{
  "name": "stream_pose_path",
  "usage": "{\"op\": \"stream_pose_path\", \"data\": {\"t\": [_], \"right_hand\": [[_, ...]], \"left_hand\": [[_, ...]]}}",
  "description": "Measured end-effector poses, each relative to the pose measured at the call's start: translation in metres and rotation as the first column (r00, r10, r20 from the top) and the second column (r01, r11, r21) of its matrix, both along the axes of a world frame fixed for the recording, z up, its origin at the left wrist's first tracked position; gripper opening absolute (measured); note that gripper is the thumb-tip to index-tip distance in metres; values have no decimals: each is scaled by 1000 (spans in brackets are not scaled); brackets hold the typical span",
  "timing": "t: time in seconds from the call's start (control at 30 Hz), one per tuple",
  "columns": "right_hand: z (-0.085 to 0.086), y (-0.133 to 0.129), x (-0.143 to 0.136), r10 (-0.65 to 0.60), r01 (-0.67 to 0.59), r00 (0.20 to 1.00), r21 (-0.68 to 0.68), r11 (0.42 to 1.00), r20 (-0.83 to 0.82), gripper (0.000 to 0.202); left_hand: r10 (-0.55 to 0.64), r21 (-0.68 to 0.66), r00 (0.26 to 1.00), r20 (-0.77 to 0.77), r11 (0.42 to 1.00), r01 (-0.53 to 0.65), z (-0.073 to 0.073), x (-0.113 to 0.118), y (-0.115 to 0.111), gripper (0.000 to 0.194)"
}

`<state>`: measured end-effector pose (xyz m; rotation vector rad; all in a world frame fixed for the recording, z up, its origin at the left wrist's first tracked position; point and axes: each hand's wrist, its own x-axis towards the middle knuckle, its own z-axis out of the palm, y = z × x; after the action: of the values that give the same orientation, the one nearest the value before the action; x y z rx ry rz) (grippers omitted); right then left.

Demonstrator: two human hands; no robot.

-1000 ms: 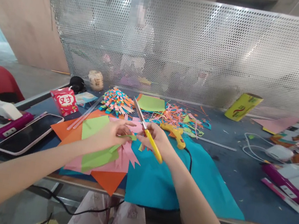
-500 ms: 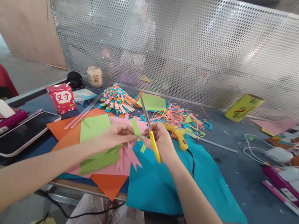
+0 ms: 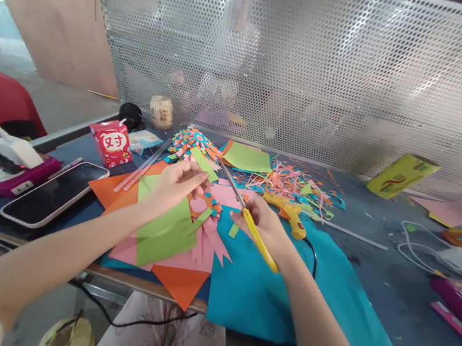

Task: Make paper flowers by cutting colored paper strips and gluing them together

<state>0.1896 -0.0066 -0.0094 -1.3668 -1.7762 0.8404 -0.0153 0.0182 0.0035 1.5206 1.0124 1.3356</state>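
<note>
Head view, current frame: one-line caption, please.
Right hand holds yellow-handled scissors; left hand holds a green paper strip.

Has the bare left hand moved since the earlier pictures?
Yes. The left hand has moved leftward, farther from the yellow plastic glue gun, which stayed in place on the table.

The left hand [image 3: 179, 184] has drawn apart from the right hand [image 3: 266, 221], uncovering a small paper rosette [image 3: 198, 205]
</note>
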Motion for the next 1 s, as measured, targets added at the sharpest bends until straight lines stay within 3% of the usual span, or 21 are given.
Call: {"op": "stream_pose_path", "data": {"t": [0.27,1.0], "right_hand": [[2,-2,1,99,-97,991,-22,995,96,44],[6,-4,-2,46,-44,986,-16,999,163,45]], "left_hand": [[42,35,998,-41,999,-41,4,1,-2,24],[21,26,996,-92,1000,-18,5,5,-5,24]]}}
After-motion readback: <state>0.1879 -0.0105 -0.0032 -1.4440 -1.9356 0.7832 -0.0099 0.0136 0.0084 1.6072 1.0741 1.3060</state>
